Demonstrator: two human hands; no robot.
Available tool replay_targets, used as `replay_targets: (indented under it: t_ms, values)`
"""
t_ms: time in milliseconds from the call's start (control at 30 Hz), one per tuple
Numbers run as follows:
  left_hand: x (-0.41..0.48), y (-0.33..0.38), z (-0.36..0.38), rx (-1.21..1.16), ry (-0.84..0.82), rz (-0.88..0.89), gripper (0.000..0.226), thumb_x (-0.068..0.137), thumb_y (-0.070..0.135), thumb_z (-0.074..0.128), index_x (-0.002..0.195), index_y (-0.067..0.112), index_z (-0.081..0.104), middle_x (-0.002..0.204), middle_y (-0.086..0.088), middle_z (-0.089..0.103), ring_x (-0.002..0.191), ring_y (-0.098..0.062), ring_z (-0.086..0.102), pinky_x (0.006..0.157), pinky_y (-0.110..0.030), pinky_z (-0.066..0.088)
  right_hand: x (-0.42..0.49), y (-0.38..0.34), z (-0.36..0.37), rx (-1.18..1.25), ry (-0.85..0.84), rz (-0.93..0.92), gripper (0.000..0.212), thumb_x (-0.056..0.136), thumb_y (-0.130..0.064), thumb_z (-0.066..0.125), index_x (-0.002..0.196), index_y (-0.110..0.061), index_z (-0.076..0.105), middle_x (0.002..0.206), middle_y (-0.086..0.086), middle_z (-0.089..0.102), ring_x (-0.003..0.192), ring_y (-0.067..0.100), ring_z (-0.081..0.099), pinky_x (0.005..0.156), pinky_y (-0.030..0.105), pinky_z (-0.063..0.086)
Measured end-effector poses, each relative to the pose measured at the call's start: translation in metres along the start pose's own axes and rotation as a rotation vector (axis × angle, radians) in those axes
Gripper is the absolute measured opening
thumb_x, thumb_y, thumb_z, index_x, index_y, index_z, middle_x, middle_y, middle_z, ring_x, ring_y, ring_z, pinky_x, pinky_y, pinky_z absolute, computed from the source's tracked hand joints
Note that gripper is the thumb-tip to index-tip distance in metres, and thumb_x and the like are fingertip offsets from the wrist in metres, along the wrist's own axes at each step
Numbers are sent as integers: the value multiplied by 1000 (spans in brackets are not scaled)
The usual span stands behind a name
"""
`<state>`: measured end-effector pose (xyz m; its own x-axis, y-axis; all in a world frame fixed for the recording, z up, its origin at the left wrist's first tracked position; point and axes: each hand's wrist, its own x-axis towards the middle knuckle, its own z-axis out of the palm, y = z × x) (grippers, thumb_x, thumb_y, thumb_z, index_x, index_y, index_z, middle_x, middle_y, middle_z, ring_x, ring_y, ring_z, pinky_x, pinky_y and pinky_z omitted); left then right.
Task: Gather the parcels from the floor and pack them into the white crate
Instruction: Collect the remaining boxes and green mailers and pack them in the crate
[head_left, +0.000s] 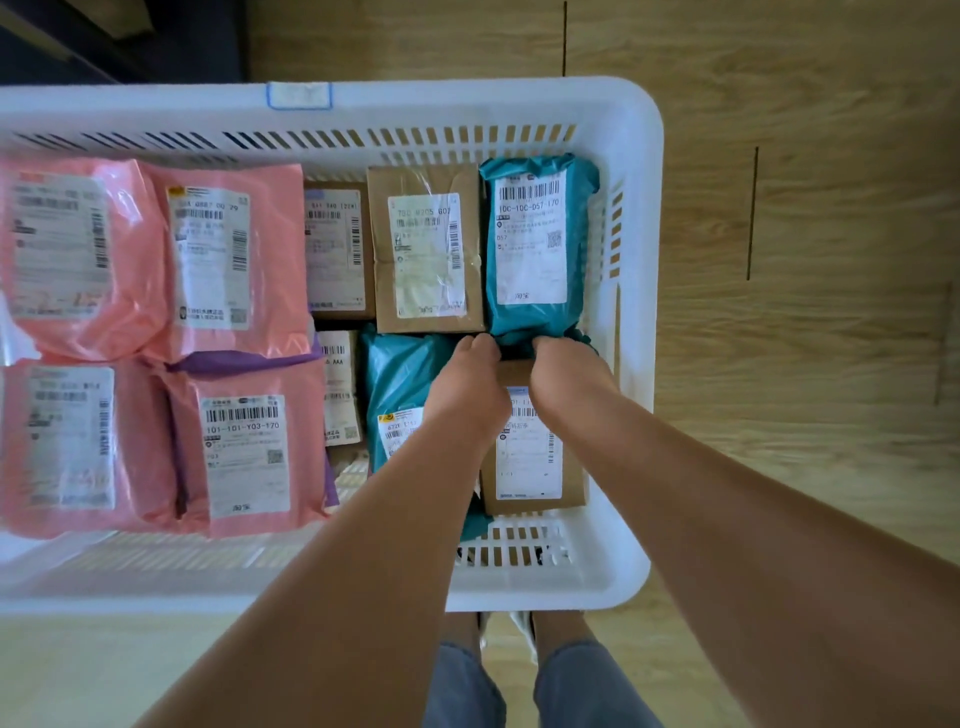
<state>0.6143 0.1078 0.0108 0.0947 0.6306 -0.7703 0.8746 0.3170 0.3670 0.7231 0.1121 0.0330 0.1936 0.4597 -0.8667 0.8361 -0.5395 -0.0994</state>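
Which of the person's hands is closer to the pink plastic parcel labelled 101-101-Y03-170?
Left. Both grip a brown cardboard box right of the pink plastic parcel: the left hand on the side facing it, the right hand farther right.

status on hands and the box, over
Both gripping: left hand, right hand on brown box far edge. Box inside white crate, near right corner. Teal parcel tight behind it.

The white crate (636, 218) holds flat-lying parcels, labels up: pink bags (234, 260) at left, teal bags (537, 244) and cardboard boxes (426, 249) at right, one brown box (530, 462) in the near-right corner.
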Motion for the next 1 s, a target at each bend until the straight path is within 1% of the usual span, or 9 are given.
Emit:
replay_targets:
  t_ms: [233, 367, 500, 533, 600, 700, 767, 867, 1000]
  values:
    - [1, -12, 0, -19, 39, 78, 40, 88, 1, 48, 123, 19, 58, 122, 3, 50, 92, -19, 56, 73, -29, 46, 16, -10, -4, -259, -209, 23, 46, 87, -3, 57, 132, -12, 52, 117, 8, 55, 105, 27, 55, 75, 32, 41]
    - [-6, -19, -5, 60, -11, 105, 46, 92, 7, 46, 134, 24, 53, 133, 4, 47, 109, -21, 54, 86, -34, 50, -15, 3, 0, -209, 115, -152, 33, 83, 7, 49, 112, -7, 56, 93, 4, 48, 91, 22, 48, 69, 33, 38]
    - [-11, -16, -14, 188, 66, 99, 38, 94, 8, 44, 129, 19, 56, 128, 2, 48, 114, -21, 50, 81, -35, 49, -34, 6, -8, -202, 418, -301, 43, 79, 10, 51, 117, -9, 47, 121, 9, 39, 99, 21, 41, 66, 32, 41]
    - [-12, -14, -17, 231, 131, 122, 40, 92, 7, 45, 129, 18, 55, 126, 1, 49, 116, -21, 48, 81, -35, 48, -29, 5, -10, -201, 416, -307, 55, 79, 10, 53, 130, -11, 42, 135, 11, 33, 114, 25, 40, 71, 31, 45]
    - [-11, -14, -22, 289, 267, 200, 46, 90, 5, 47, 133, 21, 50, 132, 1, 45, 122, -21, 41, 89, -33, 45, -15, 1, -12, -216, 342, -258, 78, 83, 7, 52, 150, -16, 20, 158, 11, 2, 144, 29, 15, 85, 32, 47]
    - [-3, -13, -30, 359, 316, 256, 57, 89, 4, 49, 141, 25, 42, 152, 1, 27, 140, -21, 23, 111, -36, 28, 7, -6, -14, -219, 235, -117, 82, 87, 6, 47, 154, -15, 7, 160, 11, -19, 148, 28, 6, 89, 35, 47]
    - [4, -13, -32, 418, 247, 253, 63, 90, 3, 49, 147, 25, 32, 159, 1, 14, 146, -21, 10, 118, -37, 13, 20, -8, -14, -234, 184, -73, 84, 86, 8, 46, 154, -17, 5, 159, 13, -21, 148, 30, 7, 91, 38, 47]
    - [9, -16, -34, 425, 158, 234, 71, 90, -1, 47, 151, 25, 21, 160, 3, 5, 147, -19, 3, 118, -36, 13, 41, -13, -17, -319, 92, -61, 77, 84, 6, 48, 151, -21, 19, 159, 13, -16, 147, 35, 9, 99, 45, 45]
    - [-1, -24, -37, 436, 115, 249, 70, 92, 2, 43, 153, 25, 16, 162, 1, 1, 149, -21, 0, 119, -37, 8, 43, -19, -26, -386, 14, -50, 71, 83, 5, 46, 148, -21, 33, 156, 13, 9, 133, 39, 32, 98, 48, 45]
